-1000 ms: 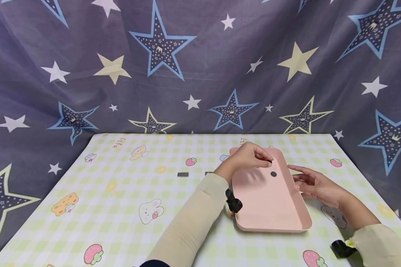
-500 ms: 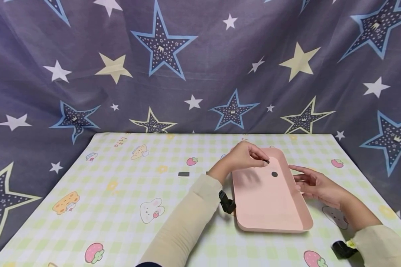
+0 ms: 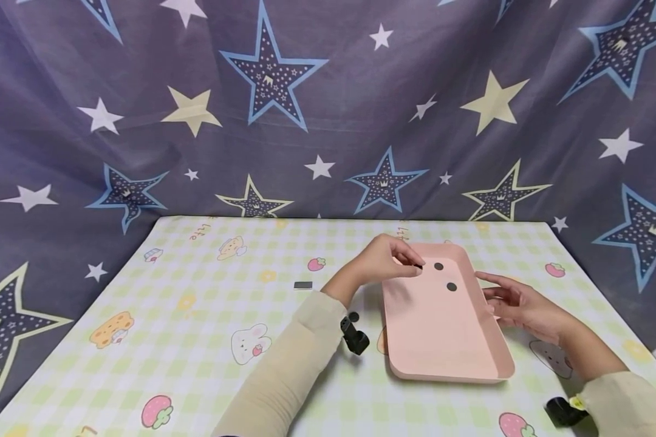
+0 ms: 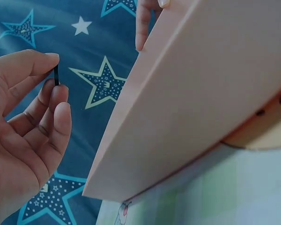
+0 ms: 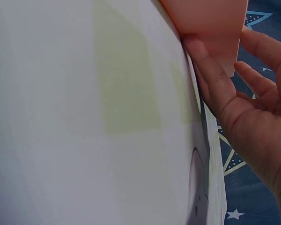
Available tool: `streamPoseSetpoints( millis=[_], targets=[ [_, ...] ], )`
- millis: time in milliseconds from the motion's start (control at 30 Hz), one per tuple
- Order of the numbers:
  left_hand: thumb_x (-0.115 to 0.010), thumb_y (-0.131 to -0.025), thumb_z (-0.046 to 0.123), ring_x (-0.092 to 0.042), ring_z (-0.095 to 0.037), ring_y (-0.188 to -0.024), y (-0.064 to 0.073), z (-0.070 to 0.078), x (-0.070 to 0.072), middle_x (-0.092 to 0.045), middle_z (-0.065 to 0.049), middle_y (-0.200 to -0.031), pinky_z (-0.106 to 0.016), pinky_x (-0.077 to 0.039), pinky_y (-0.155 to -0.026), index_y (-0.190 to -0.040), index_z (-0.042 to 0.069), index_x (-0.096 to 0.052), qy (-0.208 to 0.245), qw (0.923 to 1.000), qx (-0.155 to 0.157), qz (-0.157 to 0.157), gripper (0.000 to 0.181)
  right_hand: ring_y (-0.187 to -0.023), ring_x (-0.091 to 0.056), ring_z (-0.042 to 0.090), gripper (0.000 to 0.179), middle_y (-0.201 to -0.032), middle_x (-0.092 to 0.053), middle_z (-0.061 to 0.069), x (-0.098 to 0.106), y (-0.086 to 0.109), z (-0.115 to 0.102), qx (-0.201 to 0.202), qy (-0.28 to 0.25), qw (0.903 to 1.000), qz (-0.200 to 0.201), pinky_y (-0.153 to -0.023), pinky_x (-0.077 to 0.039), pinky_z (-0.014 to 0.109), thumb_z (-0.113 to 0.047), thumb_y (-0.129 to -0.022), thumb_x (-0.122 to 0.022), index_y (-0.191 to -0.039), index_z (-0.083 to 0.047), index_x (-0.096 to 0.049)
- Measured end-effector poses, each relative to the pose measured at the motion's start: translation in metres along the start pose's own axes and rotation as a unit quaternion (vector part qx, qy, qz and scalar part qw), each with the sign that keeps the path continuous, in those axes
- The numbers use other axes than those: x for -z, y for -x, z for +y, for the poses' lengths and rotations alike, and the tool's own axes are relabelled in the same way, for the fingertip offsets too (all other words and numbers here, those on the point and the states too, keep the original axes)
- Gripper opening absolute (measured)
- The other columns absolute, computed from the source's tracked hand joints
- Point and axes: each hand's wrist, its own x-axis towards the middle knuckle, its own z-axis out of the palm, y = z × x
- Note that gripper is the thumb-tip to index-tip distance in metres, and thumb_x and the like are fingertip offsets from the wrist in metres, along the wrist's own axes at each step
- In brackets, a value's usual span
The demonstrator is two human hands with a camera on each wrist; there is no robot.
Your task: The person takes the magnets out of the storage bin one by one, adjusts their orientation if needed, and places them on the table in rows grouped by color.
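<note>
A shallow pink tray [image 3: 443, 340] lies on the table between both hands. Two small black discs [image 3: 451, 287] rest on its floor towards the far end. Over the tray's far left part, my left hand [image 3: 385, 260] pinches another thin black piece [image 4: 56, 75] between thumb and fingertips; the left wrist view shows it edge-on. My right hand [image 3: 527, 312] is at the tray's right side, its fingers loosely bent. Fingertips [image 5: 195, 43] of that hand touch the outer wall, and others are near its edge.
A small flat dark rectangle [image 3: 303, 285] with a pale edge lies on the checked tablecloth [image 3: 197, 376], left of the left forearm. Behind the table hangs a dark star-patterned curtain [image 3: 328, 109]. Black wrist cameras [image 3: 355, 337] stick out from the sleeves.
My left hand has moved left across the tray, uncovering a second black disc on the floor and keeping a dark piece in its fingertips. My right hand has stayed against the tray's side.
</note>
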Motion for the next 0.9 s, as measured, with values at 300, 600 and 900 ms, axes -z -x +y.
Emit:
streamPoseSetpoints(
  millis=[300, 600, 900],
  targets=[
    [-0.077, -0.082, 0.005, -0.066, -0.009, -0.080, 0.011, -0.003, 0.006, -0.071, 0.000, -0.088, -0.023, -0.054, -0.076, -0.094, 0.001, -0.077, 0.001, 1.0000, -0.002, 0.000, 0.013, -0.112, -0.060, 0.015, 0.063, -0.130, -0.054, 0.002, 0.000, 0.001, 0.000, -0.003, -0.001, 1.0000, -0.002, -0.086, -0.055, 0.037, 0.000, -0.101, -0.047, -0.156, -0.017, -0.023],
    [-0.076, -0.082, 0.005, -0.065, -0.008, -0.078, 0.024, -0.009, 0.011, -0.069, 0.000, -0.089, -0.024, -0.054, -0.068, -0.094, 0.000, -0.077, -0.016, 0.9997, -0.015, 0.006, 0.013, -0.112, -0.060, 0.015, 0.062, -0.130, -0.055, 0.002, 0.001, 0.001, 0.002, 0.001, -0.009, 0.9999, -0.012, -0.087, -0.055, 0.037, 0.002, -0.101, -0.046, -0.156, -0.019, -0.026],
    [-0.075, -0.081, 0.001, -0.065, -0.008, -0.076, 0.038, -0.012, 0.018, -0.069, -0.004, -0.087, -0.025, -0.055, -0.065, -0.092, -0.002, -0.077, -0.011, 0.9996, -0.026, 0.007, 0.011, -0.112, -0.061, 0.016, 0.062, -0.130, -0.055, 0.003, 0.002, 0.001, 0.002, 0.005, -0.016, 0.9997, -0.017, -0.087, -0.055, 0.038, 0.002, -0.101, -0.045, -0.156, -0.020, -0.026]
  ],
)
